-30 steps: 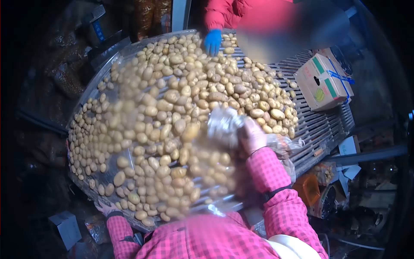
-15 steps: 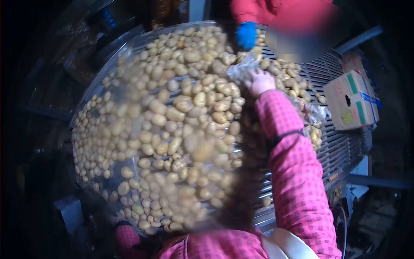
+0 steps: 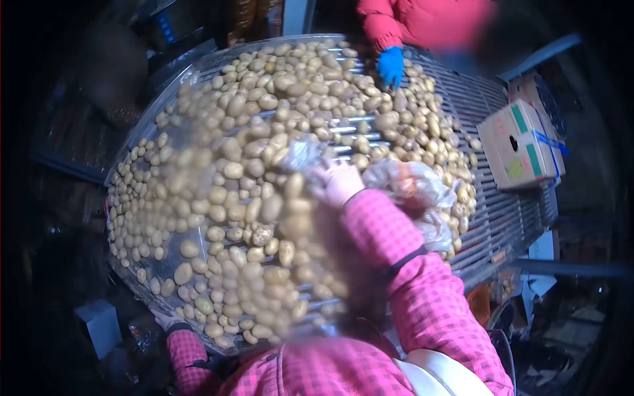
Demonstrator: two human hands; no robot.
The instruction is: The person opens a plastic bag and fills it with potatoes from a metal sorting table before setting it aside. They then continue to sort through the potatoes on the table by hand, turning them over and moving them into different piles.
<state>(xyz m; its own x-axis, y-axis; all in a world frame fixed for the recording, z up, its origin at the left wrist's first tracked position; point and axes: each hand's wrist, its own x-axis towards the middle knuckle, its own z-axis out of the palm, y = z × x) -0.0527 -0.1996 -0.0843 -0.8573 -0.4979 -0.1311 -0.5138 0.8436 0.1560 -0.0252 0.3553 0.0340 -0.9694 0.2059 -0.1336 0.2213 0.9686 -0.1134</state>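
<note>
My right hand reaches over the middle of a heap of potatoes. Its fingers are closed on a crumpled clear plastic bag, which lies against the potatoes. Down at the lower left, my left hand is by the near rim of the sorting table; its fingers are too dim and small to read. More clear plastic bags lie among potatoes beside my right forearm. Part of the heap looks hazy through a smear on the view.
Across the table, a co-worker's blue-gloved hand touches the potatoes. A cardboard box with green and blue tape stands on the slatted right side. Metal bars stick out at the right edge.
My right hand has moved left and nearer to me, bringing the plastic bag along. The bags beside my forearm show more fully. The co-worker's blue glove appears slightly farther right.
</note>
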